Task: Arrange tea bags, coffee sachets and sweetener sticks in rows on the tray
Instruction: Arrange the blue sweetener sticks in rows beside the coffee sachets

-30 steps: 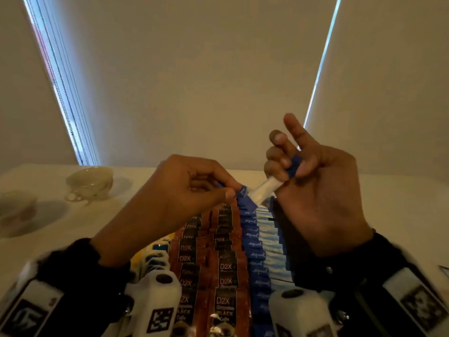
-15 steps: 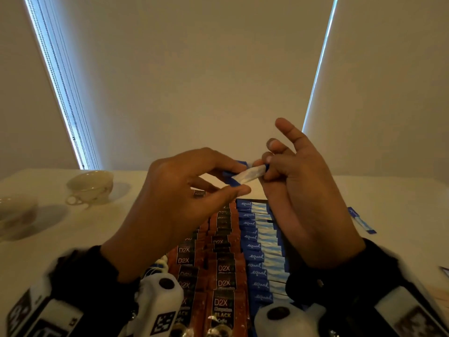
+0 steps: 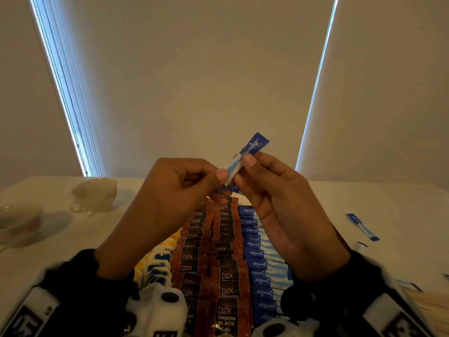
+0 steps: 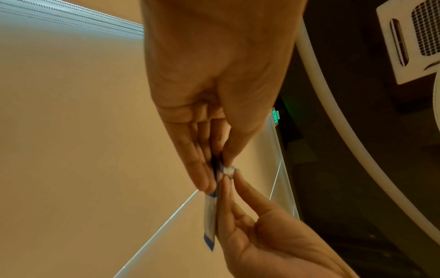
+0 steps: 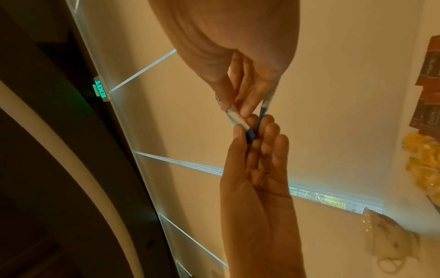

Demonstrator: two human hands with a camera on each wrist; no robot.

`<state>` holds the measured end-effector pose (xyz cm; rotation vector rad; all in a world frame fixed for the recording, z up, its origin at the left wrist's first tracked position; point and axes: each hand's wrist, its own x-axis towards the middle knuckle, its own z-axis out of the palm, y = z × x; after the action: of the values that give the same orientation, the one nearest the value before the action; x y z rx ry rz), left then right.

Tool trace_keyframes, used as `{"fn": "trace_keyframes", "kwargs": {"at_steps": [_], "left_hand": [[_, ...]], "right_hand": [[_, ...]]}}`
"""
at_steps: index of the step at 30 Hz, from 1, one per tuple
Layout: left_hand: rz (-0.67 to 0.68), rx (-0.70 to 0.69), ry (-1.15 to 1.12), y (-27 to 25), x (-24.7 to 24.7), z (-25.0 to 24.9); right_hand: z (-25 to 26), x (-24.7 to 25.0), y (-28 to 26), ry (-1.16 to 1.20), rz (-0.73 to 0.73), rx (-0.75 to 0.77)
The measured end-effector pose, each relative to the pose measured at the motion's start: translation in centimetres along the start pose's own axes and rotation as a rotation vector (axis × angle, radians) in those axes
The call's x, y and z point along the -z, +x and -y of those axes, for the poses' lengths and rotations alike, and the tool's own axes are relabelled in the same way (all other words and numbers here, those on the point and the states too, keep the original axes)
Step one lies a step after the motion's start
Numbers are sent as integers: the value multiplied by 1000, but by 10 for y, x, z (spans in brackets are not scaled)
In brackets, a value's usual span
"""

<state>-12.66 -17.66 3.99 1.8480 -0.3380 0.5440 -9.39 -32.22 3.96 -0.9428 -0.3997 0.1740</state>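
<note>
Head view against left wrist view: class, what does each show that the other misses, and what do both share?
Head only: rows of coffee sachets, sweetener sticks and tea bags, two cups, a loose stick on the table.
Left wrist only: a green exit sign.
Both: the left hand and right hand pinching sticks.

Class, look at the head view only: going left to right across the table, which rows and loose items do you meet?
Near cup → far cup → yellow tea bags → brown D2X coffee sachets → blue Equal sweetener sticks → one loose sweetener stick on the table.
</note>
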Motion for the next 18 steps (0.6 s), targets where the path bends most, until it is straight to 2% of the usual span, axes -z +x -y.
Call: {"fn": "trace_keyframes", "kwargs": {"at_steps": [3, 5, 7, 9, 12, 15, 18], "left_hand": [[55, 22, 55, 0, 1, 3], [22, 14, 56, 1, 2, 4], [-18, 3, 47, 1, 4, 2], [-18, 5, 51, 1, 5, -1], [-21, -3, 68, 0, 4, -2], [-37, 1, 40, 1, 4, -1], [15, 5, 17, -1, 3, -2]], "right_hand": [[2, 3, 1, -161, -35, 19], [5, 7, 4, -377, -54, 66], [9, 11, 5, -701, 11, 107], [15, 13, 4, -924, 126, 82], [25, 16, 1, -990, 210, -3], [33, 18, 1, -956, 224, -38], [36, 18, 0, -911, 236, -90]]}}
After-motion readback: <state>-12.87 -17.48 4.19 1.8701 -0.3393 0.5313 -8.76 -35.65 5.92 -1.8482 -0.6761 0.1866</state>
